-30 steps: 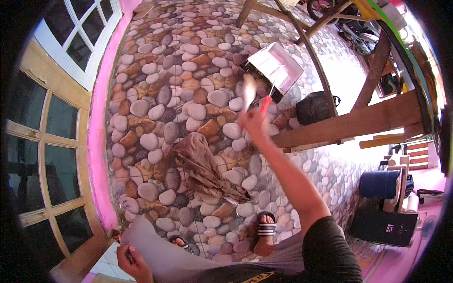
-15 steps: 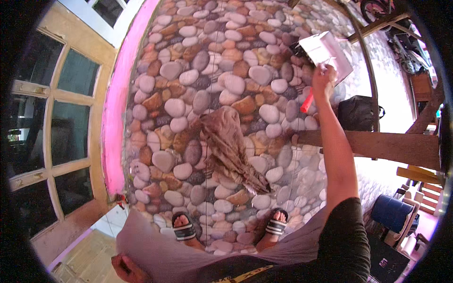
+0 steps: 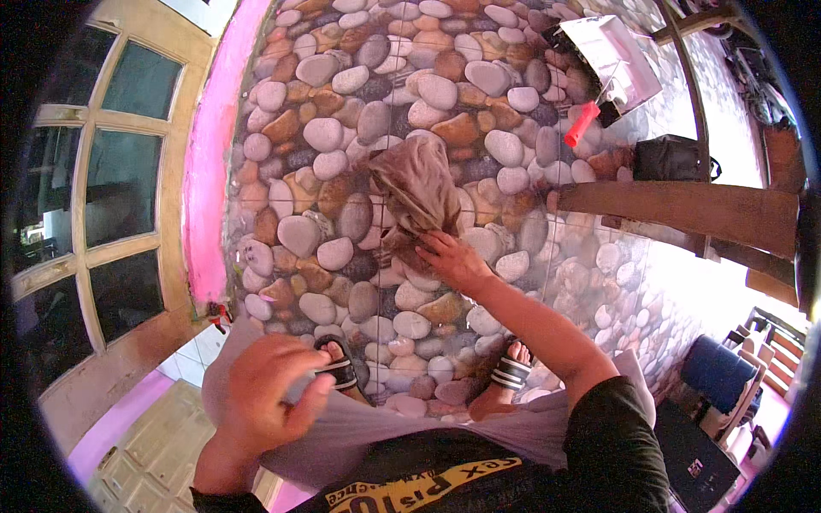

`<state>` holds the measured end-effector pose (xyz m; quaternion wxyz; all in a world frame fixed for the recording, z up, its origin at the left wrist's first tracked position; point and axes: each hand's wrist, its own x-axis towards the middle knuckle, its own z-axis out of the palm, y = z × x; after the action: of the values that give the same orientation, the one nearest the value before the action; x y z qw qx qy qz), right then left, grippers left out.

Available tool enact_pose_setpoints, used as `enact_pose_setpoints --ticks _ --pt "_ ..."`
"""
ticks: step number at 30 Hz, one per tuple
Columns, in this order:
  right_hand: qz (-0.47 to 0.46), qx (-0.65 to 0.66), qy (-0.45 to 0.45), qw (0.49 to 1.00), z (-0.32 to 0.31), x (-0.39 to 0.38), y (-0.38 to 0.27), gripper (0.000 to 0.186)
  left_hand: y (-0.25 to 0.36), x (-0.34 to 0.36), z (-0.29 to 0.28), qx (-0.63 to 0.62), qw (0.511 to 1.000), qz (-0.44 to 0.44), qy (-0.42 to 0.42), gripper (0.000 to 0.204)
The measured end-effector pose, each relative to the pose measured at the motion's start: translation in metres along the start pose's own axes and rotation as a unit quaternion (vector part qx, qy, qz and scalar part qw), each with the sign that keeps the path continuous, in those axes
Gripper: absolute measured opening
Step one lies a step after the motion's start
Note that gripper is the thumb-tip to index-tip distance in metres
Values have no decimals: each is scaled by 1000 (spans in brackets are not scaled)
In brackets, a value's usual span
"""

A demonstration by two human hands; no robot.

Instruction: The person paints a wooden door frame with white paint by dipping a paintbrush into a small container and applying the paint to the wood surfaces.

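A crumpled brown cloth (image 3: pixel 419 184) lies on the pebble-patterned tiled floor in front of my feet. My right hand (image 3: pixel 453 259) is on the cloth's near end, its fingers closed over the bunched fabric. Part of the cloth beneath that palm is hidden. My left hand (image 3: pixel 269 389) is raised near my body at the lower left, with thumb and bent fingers apart and nothing visible between them. Farther off at the upper right is a paint roller with a red handle (image 3: pixel 582 124), resting against a white paint tray (image 3: pixel 611 64).
On the left stands a wooden door with dark glass panes (image 3: pixel 124 181), beside a pink painted strip (image 3: pixel 208 197). To the right are a wooden beam (image 3: pixel 676 207), a black bag (image 3: pixel 676 159) and a blue cylinder-shaped thing (image 3: pixel 718 374).
My right hand has left the roller by the tray and come back to the brown cloth, whose near end is now gathered up. My left hand has risen into view.
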<state>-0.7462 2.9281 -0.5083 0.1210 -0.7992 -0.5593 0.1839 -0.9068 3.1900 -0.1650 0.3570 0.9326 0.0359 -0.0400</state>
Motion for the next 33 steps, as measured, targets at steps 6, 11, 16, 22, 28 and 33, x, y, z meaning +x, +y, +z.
enact_pose_setpoints --ticks 6,11,16,22,28,33 --pt "-11 -21 -50 998 9 -54 -29 53 -3 -7 18 28 990 31 -131 26" --pt "-13 -66 -88 994 19 -107 -34 70 -2 -8 17 47 988 -3 -147 31" --pt "-79 -81 -83 990 25 -149 -2 66 -3 -21 16 42 977 -73 -197 41" --pt "107 -66 26 992 7 -117 13 55 -4 -28 11 63 977 -47 -199 44" --pt "163 -73 77 981 42 -79 -32 60 -4 -21 13 61 979 -33 -193 45" --pt "-17 -27 -16 999 81 -99 -94 67 -5 -19 19 57 980 -3 -190 44"
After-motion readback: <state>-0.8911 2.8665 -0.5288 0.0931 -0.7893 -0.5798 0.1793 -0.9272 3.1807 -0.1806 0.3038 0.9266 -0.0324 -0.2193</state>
